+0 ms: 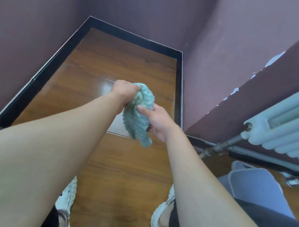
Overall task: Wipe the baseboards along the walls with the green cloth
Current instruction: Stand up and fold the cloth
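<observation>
The green cloth (141, 112), ribbed and fluffy, hangs bunched in the air between both hands above the wooden floor. My left hand (124, 91) grips its upper end with curled fingers. My right hand (158, 121) holds its right side, thumb pressed on the fabric. A black baseboard (44, 76) runs along the left wall, across the far wall (135, 39) and down the right wall (180, 90) of the alcove. Neither hand nor the cloth touches the baseboard.
Purple walls enclose a narrow alcove with a glossy wooden floor (124, 67). A pale green radiator (290, 123) with a pipe (222, 146) sits at the right. A grey bin (253, 184) stands below it. My feet in white shoes (162, 215) stand at the bottom.
</observation>
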Tool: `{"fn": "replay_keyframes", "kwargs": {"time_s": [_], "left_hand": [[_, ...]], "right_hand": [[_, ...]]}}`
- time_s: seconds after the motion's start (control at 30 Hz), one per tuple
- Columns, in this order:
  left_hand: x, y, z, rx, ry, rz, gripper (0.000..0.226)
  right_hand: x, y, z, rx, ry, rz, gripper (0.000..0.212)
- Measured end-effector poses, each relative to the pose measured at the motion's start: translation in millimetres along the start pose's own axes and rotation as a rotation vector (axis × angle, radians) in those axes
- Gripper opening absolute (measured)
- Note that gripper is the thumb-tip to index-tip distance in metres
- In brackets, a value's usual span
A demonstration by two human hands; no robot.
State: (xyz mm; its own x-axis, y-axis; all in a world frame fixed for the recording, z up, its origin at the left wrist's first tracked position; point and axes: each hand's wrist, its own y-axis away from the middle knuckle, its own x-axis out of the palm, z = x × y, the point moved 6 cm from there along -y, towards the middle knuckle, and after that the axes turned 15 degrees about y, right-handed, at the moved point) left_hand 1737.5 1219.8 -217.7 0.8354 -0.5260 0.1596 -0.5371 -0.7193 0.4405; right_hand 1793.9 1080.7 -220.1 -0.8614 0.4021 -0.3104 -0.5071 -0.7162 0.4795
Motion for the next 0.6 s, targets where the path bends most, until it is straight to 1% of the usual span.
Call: {"fn": "replay_keyframes", "kwargs": {"time_s": [0.07,0.1,0.13,0.17,0.2,0.23,0.3,0.33,0.37,0.4,0.47,0.53,0.6], "left_hand": [[2,9,2,-0.108,0.188,-0.011,0.035],[9,15,2,-0.158,0.269,0.014,0.036],[18,22,1,-0.216,0.328,0.067,0.036],[29,34,2,-0.277,0.338,0.140,0.035],[37,45,0,-0.310,0.290,0.215,0.031],[48,58,-1,-0.328,0.186,0.313,0.027],[68,76,-3,-0.301,-0.062,0.465,0.023],[76,83,-5,-0.258,-0.147,0.501,0.021],[84,84,-8,-0.201,-0.184,0.511,0.020],[88,84,-10,-0.147,-0.189,0.483,0.025],[86,75,-11,-0.087,-0.117,0.341,0.035],[79,63,-6,-0.096,0.018,0.213,0.040],[88,62,5,-0.107,0.027,0.206,0.042]], "right_hand": [[-4,9,4,-0.018,-0.082,-0.047,0.029],[-11,14,5,-0.029,-0.121,-0.082,0.029],[-19,19,5,-0.036,-0.151,-0.132,0.028],[-29,31,5,-0.034,-0.172,-0.204,0.026],[-37,36,5,-0.025,-0.189,-0.263,0.024],[-47,42,2,-0.005,-0.211,-0.326,0.023],[-60,49,-7,0.062,-0.243,-0.420,0.025],[-64,54,-10,0.098,-0.248,-0.450,0.028],[-68,59,-12,0.128,-0.253,-0.467,0.032],[-71,62,-13,0.138,-0.266,-0.467,0.038],[-75,70,-15,0.116,-0.309,-0.409,0.043],[-75,79,-16,0.074,-0.303,-0.303,0.041],[-82,88,-27,0.048,-0.280,-0.283,0.039]]}}
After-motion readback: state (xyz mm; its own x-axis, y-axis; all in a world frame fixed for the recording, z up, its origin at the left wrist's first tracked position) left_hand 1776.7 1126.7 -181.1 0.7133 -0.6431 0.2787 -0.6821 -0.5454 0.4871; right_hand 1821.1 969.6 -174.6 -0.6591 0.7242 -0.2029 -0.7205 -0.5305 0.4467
